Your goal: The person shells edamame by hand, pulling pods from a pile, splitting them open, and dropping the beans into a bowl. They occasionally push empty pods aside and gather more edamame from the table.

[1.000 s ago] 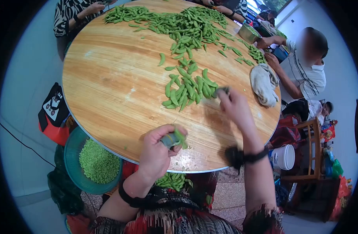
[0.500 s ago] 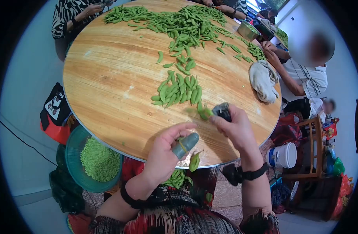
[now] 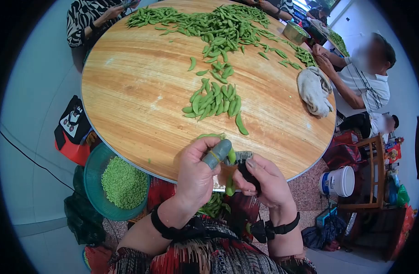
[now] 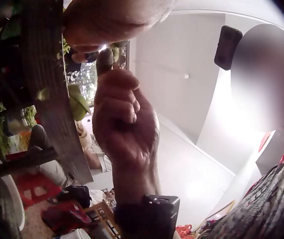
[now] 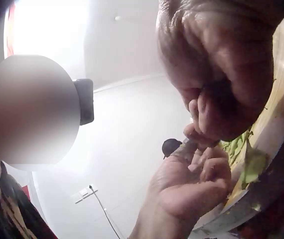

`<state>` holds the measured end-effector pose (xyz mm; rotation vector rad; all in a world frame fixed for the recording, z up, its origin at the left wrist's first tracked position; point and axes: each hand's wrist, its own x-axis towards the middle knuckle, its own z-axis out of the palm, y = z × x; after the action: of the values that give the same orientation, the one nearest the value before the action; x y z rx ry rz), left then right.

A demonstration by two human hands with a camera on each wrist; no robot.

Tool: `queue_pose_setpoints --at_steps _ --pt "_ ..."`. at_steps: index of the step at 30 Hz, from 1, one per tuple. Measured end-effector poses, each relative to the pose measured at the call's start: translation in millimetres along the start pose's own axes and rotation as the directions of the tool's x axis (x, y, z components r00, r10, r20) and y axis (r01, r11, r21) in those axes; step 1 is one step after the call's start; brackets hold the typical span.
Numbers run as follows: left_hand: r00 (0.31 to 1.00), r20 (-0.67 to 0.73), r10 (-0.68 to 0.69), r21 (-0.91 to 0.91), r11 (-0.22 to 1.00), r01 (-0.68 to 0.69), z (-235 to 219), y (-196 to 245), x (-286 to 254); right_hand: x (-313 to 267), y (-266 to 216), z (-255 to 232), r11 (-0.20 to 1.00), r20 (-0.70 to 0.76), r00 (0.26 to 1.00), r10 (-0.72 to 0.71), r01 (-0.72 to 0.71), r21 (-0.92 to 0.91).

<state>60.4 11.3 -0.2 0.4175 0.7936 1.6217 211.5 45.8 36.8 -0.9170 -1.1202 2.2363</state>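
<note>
My left hand (image 3: 191, 176) pinches a green soybean pod (image 3: 232, 156) at its fingertips, over the table's near edge. A grey-green thumb sleeve (image 3: 217, 154) with a yellow band covers its thumb. My right hand (image 3: 266, 180) meets it from the right, its fingers curled at the same pod, with a dark cover (image 3: 249, 176) on its digits. Below, between the hands, another pod (image 3: 230, 186) shows. In the right wrist view both hands' fingertips come together, and the pod there is mostly hidden. A small heap of pods (image 3: 214, 100) lies just beyond, one loose pod (image 3: 241, 123) nearer me.
The round wooden table (image 3: 132, 100) carries a large pile of pods (image 3: 223, 29) at its far side. A grey cloth (image 3: 314, 91) lies at the right. A teal basket (image 3: 91, 178) of shelled beans stands lower left. Other people sit around; a white bucket (image 3: 342, 181) stands right.
My right hand reached to the heap, took a pod and brought it back to my left hand. A pod left the left hand and dropped down past the table edge.
</note>
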Motion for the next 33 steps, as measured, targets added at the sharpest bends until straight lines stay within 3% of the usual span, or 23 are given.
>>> queue_pose_setpoints --at_steps 7,9,10,12,13,15,16,17,18,19,20,21,22,25,27,29,31,33 --pt "0.993 -0.043 0.108 0.191 0.977 -0.098 2.2 -8.6 -5.9 1.0 4.4 5.6 0.998 -0.033 0.999 -0.042 0.041 -0.038" --pt "0.995 0.095 0.016 0.021 1.0 -0.018 0.3 -6.8 -9.2 0.7 3.9 6.5 0.983 -0.021 0.998 0.053 -0.049 0.177" --pt "0.995 0.095 0.015 0.021 1.0 -0.017 -3.2 -4.5 -8.0 1.0 4.7 5.8 0.983 -0.022 0.998 0.054 -0.049 0.177" --pt "0.958 0.239 -0.157 -0.169 0.965 0.201 -10.3 0.6 -4.3 2.1 7.6 3.3 0.951 0.002 0.997 0.079 -0.076 0.3" --pt "0.958 0.24 -0.156 -0.169 0.965 0.199 -9.0 0.6 -4.7 3.3 10.0 2.5 0.951 0.003 0.997 0.078 -0.076 0.299" --pt "0.987 0.153 -0.055 0.158 0.987 0.031 -3.7 -0.6 -5.5 7.1 16.2 2.1 0.998 -0.107 0.994 -0.037 0.041 0.043" --pt "0.987 0.152 -0.051 0.155 0.988 0.027 -2.3 -2.3 -4.2 9.6 20.0 3.8 0.998 -0.104 0.994 -0.037 0.041 0.038" --pt "0.986 0.162 0.035 0.343 0.935 -0.09 -1.4 -4.4 -2.8 12.2 24.3 6.5 0.926 -0.172 0.949 -0.263 0.199 -0.321" --pt "0.976 0.187 0.116 0.515 0.834 -0.198 -0.5 -5.6 -1.8 13.6 25.7 7.6 0.71 -0.151 0.861 -0.486 0.288 -0.643" --pt "0.975 0.186 0.121 0.512 0.835 -0.201 1.6 -3.3 -1.8 14.2 21.9 6.3 0.706 -0.147 0.861 -0.486 0.289 -0.646" --pt "0.986 0.149 0.078 0.445 0.885 -0.138 5.4 1.5 -2.9 14.1 15.8 4.1 0.88 -0.19 0.926 -0.325 0.223 -0.42" --pt "0.993 0.115 0.033 0.373 0.925 -0.074 7.5 4.3 -2.8 14.2 11.0 1.6 0.979 -0.184 0.971 -0.15 0.12 -0.165" --pt "0.993 0.114 0.039 0.371 0.925 -0.079 6.6 4.4 -1.8 15.3 9.8 -1.5 0.988 -0.178 0.979 -0.103 0.08 -0.131" --pt "0.998 0.062 -0.021 0.317 0.949 0.0 -2.0 5.1 1.3 15.6 9.5 11.2 0.949 -0.222 0.95 -0.221 0.157 -0.273" --pt "0.982 0.139 -0.127 -0.013 0.991 0.13 -9.8 8.5 5.1 12.6 9.0 8.4 0.915 -0.193 0.946 -0.26 0.178 -0.361" --pt "0.977 0.122 -0.175 -0.087 0.979 0.186 -9.3 9.2 4.8 13.1 5.9 5.7 0.874 -0.161 0.942 -0.293 0.196 -0.444" --pt "0.969 0.106 -0.225 -0.163 0.957 0.24 -10.0 11.7 4.3 19.5 -3.3 4.5 0.828 -0.312 0.832 -0.46 0.275 -0.488" --pt "0.884 0.38 -0.272 -0.287 0.874 0.392 -14.3 17.1 3.2 28.0 -6.1 -1.5 0.82 -0.272 0.852 -0.447 0.269 -0.505"
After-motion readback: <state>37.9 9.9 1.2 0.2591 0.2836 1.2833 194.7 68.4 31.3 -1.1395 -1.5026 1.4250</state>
